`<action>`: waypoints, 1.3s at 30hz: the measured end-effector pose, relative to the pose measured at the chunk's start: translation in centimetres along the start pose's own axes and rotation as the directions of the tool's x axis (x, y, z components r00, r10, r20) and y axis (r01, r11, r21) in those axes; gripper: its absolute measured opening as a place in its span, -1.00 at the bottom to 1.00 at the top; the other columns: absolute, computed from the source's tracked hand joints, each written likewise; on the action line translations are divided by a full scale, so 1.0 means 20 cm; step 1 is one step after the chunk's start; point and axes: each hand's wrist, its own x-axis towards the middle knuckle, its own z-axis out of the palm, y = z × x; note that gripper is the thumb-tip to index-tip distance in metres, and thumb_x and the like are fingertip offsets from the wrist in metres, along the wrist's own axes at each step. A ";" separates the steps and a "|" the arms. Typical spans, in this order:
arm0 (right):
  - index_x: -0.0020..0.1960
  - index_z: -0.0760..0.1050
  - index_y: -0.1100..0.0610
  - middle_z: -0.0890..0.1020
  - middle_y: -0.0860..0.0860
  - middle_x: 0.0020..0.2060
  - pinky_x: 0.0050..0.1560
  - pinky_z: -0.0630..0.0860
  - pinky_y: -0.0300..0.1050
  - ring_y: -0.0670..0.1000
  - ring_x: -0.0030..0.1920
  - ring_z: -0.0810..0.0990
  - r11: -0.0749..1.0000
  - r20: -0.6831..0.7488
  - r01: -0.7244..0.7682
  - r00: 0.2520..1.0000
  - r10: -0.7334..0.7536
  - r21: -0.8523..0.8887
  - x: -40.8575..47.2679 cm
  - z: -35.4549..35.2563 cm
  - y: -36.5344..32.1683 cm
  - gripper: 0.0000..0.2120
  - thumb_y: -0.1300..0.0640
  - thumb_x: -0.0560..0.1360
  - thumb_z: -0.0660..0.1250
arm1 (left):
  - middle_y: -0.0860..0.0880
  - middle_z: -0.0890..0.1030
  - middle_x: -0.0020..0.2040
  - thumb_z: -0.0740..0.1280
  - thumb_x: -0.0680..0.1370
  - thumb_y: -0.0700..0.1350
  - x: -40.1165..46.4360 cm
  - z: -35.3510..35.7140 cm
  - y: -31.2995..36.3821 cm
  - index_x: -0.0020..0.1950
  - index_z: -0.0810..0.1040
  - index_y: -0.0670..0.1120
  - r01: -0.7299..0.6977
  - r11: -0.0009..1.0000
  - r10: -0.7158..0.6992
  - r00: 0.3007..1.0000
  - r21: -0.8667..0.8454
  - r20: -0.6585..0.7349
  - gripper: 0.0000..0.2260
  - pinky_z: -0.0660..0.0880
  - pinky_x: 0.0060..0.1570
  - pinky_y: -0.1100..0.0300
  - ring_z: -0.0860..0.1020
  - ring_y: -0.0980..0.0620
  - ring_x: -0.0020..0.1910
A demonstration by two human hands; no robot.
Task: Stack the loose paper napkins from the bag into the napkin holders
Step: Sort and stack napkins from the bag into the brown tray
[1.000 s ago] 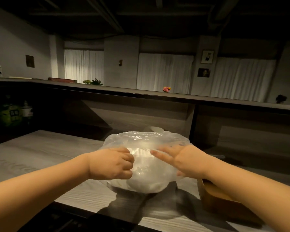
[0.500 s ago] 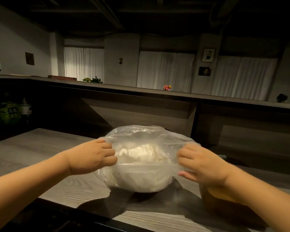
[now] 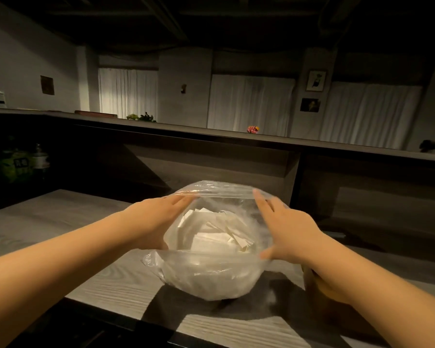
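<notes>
A clear plastic bag (image 3: pixel 211 277) sits on the grey wood-grain counter (image 3: pixel 60 234), its mouth spread wide. Inside lie several loose white folded paper napkins (image 3: pixel 216 232). My left hand (image 3: pixel 158 219) presses flat against the bag's left side, fingers stretched along the rim. My right hand (image 3: pixel 284 229) holds the right side of the mouth, thumb hooked over the near edge, fingers reaching to the far rim. A brown wooden napkin holder (image 3: pixel 322 290) shows partly under my right forearm, mostly hidden.
A raised dark counter ledge (image 3: pixel 236 139) runs across behind the bag, with a vertical partition (image 3: pixel 295 187) at the right. Bottles (image 3: pixel 20 164) stand in shadow at the far left. The counter's dark front edge (image 3: pixel 110 320) is close to me.
Both hands have pulled the bag's mouth apart, from pinching its closed top to spreading it wide. The napkins inside are now exposed.
</notes>
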 end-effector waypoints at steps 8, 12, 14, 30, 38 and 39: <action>0.49 -0.02 -0.38 0.22 -0.30 0.46 0.51 0.19 0.08 -0.14 0.47 0.24 0.737 0.153 0.065 0.962 -0.225 0.672 0.10 0.26 0.07 0.09 -0.19 0.19 0.62 | 0.25 0.00 0.58 0.56 0.31 0.25 0.07 0.21 -0.06 0.61 -0.06 0.19 -0.066 0.912 0.106 0.991 -0.406 0.077 0.06 -0.03 0.52 0.11 -0.03 0.15 0.57; 0.45 0.23 -0.29 0.40 -0.20 0.38 0.45 0.31 0.11 -0.05 0.41 0.37 0.560 0.269 -0.138 0.950 -0.158 0.817 0.14 0.35 0.08 -0.16 -0.02 0.31 0.58 | 0.34 0.28 0.41 0.57 0.38 0.03 0.05 0.34 -0.12 0.45 0.21 0.36 0.006 0.715 -0.010 1.000 -0.699 -0.002 -0.22 0.21 0.48 0.05 0.24 0.19 0.46; 0.41 0.39 -0.16 0.50 -0.07 0.34 0.38 0.40 0.18 0.04 0.35 0.47 0.225 0.323 -0.293 0.940 -0.107 0.929 0.18 0.37 0.09 -0.21 -0.05 0.24 0.61 | 0.30 0.35 0.36 0.57 0.39 -0.05 0.05 0.36 -0.11 0.41 0.28 0.36 0.045 0.664 -0.099 0.995 -0.747 -0.028 -0.27 0.29 0.42 0.06 0.32 0.16 0.40; -0.04 0.45 0.07 0.53 0.07 -0.03 -0.04 0.56 0.04 0.07 -0.10 0.49 0.592 -0.033 -0.443 0.782 0.622 0.673 0.40 0.36 0.02 -0.94 0.20 0.54 0.29 | 0.39 0.35 0.31 0.46 0.51 -0.09 0.01 0.30 -0.02 0.25 0.38 0.36 -0.238 0.765 -0.080 0.887 -0.598 -0.455 -0.53 0.30 0.32 0.36 0.33 0.32 0.34; 0.19 0.58 0.01 0.47 -0.07 0.18 0.17 0.42 -0.20 -0.01 0.18 0.46 0.901 -0.197 -0.041 0.971 0.138 0.431 0.42 0.33 0.01 -0.70 0.23 0.62 0.14 | 0.07 0.43 0.40 0.18 0.67 -0.01 0.24 0.16 0.00 0.46 0.32 0.15 0.065 0.865 -0.164 0.974 -0.498 -0.157 -0.65 0.38 0.36 -0.03 0.40 -0.01 0.38; 0.36 0.49 0.02 0.42 -0.06 0.34 0.32 0.38 -0.13 0.00 0.32 0.41 0.894 -0.077 -0.095 0.987 0.142 0.438 0.44 0.33 0.01 -0.64 0.22 0.64 0.11 | -0.01 0.39 0.45 0.15 0.67 -0.01 0.29 0.18 -0.02 0.50 0.25 0.14 0.159 0.827 -0.222 0.973 -0.539 -0.054 -0.61 0.36 0.35 -0.05 0.40 -0.08 0.37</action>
